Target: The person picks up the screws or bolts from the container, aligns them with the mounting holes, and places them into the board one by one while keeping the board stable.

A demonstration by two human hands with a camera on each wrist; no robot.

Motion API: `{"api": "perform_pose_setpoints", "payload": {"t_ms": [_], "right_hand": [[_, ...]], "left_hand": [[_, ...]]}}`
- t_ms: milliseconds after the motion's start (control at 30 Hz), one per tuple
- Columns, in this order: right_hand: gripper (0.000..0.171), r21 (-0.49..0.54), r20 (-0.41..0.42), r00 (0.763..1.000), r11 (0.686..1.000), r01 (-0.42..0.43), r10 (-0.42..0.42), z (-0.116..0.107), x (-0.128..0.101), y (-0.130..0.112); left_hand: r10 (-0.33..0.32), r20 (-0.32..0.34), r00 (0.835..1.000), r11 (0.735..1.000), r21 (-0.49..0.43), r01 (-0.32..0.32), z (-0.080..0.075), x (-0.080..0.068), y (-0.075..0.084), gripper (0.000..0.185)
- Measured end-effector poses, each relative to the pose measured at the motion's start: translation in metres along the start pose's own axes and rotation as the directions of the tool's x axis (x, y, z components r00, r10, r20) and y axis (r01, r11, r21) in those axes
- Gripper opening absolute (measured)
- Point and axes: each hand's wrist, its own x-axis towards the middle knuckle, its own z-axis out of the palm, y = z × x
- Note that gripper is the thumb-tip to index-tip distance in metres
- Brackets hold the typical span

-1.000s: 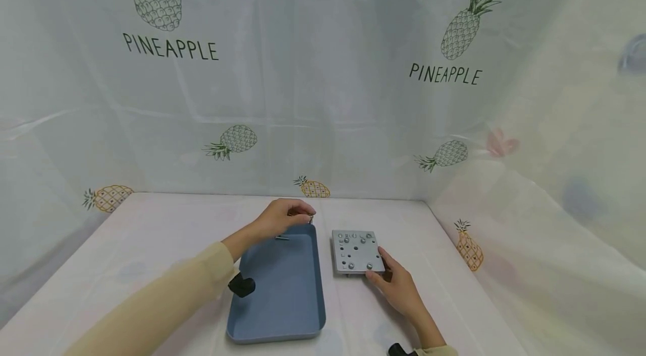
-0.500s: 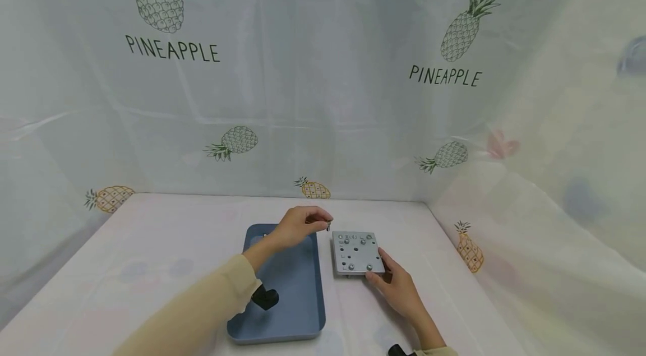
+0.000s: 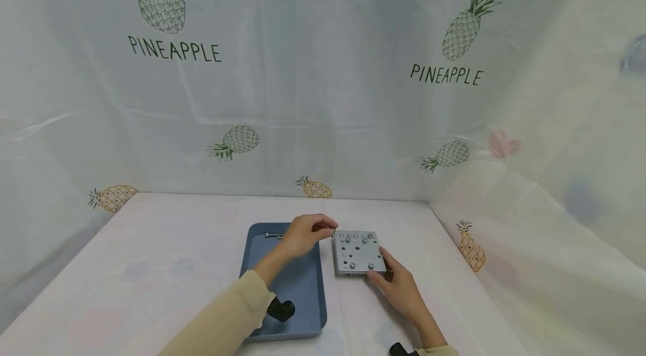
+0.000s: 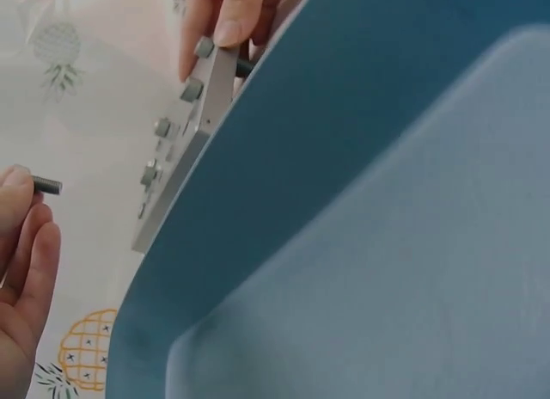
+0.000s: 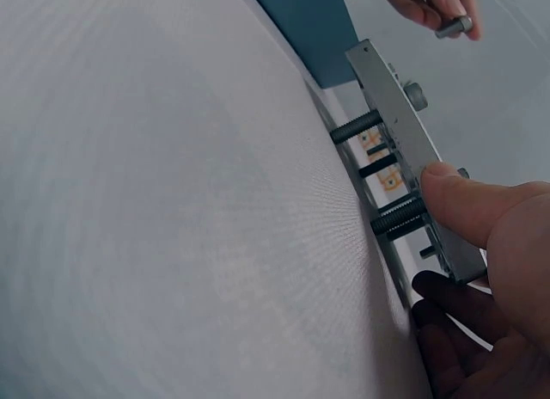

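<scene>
While the plate [image 3: 356,252] is steadied at its near right corner, a bolt [image 5: 454,26] is pinched between the thumb and fingertips of the left hand [image 3: 305,232], just above the plate's far left corner. The bolt is seen in the left wrist view as a short dark threaded stub poking out past the thumb [image 4: 16,190]. The plate is gripped by the right hand [image 3: 398,286]: the thumb [image 5: 468,203] is pressed on the top face, and the fingers are curled underneath. The plate is raised off the table [image 3: 166,238] on threaded bolt shanks [image 5: 354,127] that stick out below it, as shown in the right wrist view. Several bolt heads [image 3: 346,240] and open holes are dotted over its top. Just to the left, the blue tray [image 3: 299,283] is laid on the table, with one more bolt [image 3: 273,236] lying at its far end. Behind everything, a pineapple-print curtain [image 3: 323,92] is hung.
</scene>
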Motion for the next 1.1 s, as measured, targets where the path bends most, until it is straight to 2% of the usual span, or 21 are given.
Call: {"api": "perform_pose_setpoints", "payload": {"t_ms": [433, 800, 1100], "right_hand": [[0.084, 0.018, 0.014, 1.0, 1.0, 0.005, -0.005, 0.001, 0.001, 0.001], [0.084, 0.0, 0.015, 1.0, 1.0, 0.006, -0.006, 0.0, 0.0, 0.0], [0.083, -0.006, 0.009, 1.0, 1.0, 0.003, -0.003, -0.002, 0.001, 0.001]], "left_hand": [[0.015, -0.034, 0.999, 1.0, 0.0, -0.015, 0.019, 0.003, 0.0, 0.019], [-0.027, -0.066, 0.997, 1.0, -0.017, 0.026, 0.028, 0.004, 0.0, 0.016], [-0.068, -0.04, 0.997, 0.997, -0.034, 0.067, 0.036, 0.006, -0.004, 0.016]]}}
